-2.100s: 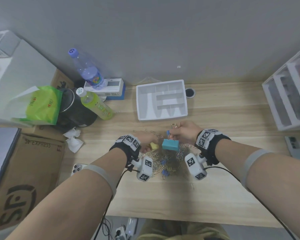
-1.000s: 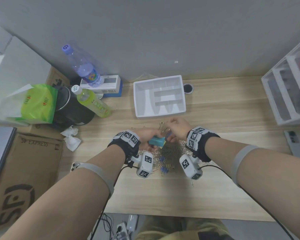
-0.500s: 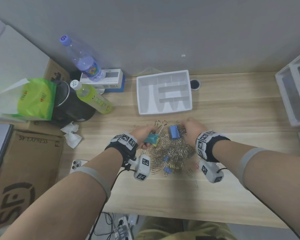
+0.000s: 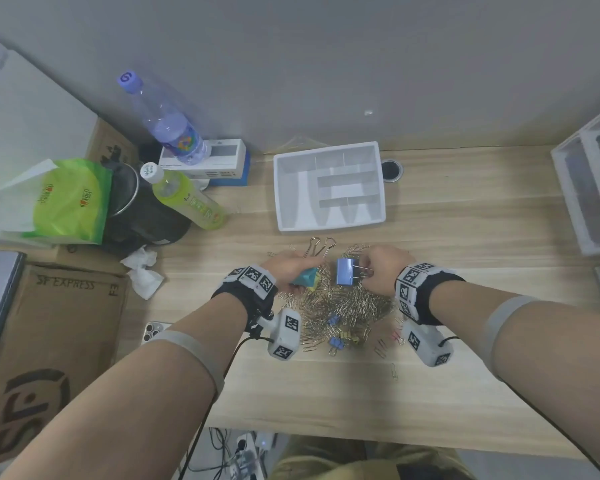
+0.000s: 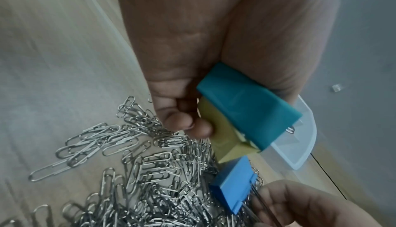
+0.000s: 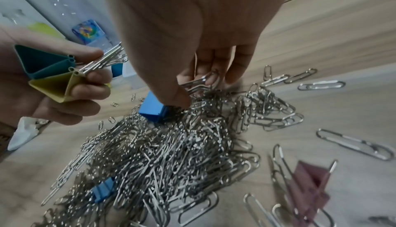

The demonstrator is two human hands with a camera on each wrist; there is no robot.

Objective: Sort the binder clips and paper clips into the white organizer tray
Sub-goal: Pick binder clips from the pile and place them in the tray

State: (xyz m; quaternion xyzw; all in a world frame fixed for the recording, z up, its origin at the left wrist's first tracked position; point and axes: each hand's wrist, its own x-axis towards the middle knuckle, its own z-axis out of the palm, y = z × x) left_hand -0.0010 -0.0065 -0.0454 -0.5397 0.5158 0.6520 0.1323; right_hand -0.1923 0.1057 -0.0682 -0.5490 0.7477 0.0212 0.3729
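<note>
The white organizer tray (image 4: 329, 226) sits at the back of the desk with nothing in its compartments. In front of it lies a pile of silver paper clips (image 4: 340, 306) mixed with small blue binder clips (image 6: 102, 190) and yellow ones. My left hand (image 4: 291, 268) grips a teal binder clip (image 5: 246, 105) and a yellow binder clip (image 5: 222, 134) together by their wire handles. My right hand (image 4: 378, 268) pinches the wire handles of a large blue binder clip (image 4: 345, 271), which rests on top of the pile (image 6: 153, 108). A pink binder clip (image 6: 308, 183) lies at the pile's right edge.
Two bottles (image 4: 187, 199), a black pot (image 4: 142, 216), a green bag (image 4: 66, 202) and crumpled tissue (image 4: 142, 271) crowd the left. A phone (image 4: 154, 330) lies by my left forearm. A white drawer unit (image 4: 589, 188) stands at the right. Cardboard boxes (image 4: 49, 341) are beside the desk.
My right hand passed the teal binder clip to my left hand, which held the yellow one. My right hand then moved onto the pile and took the blue binder clip's handles.
</note>
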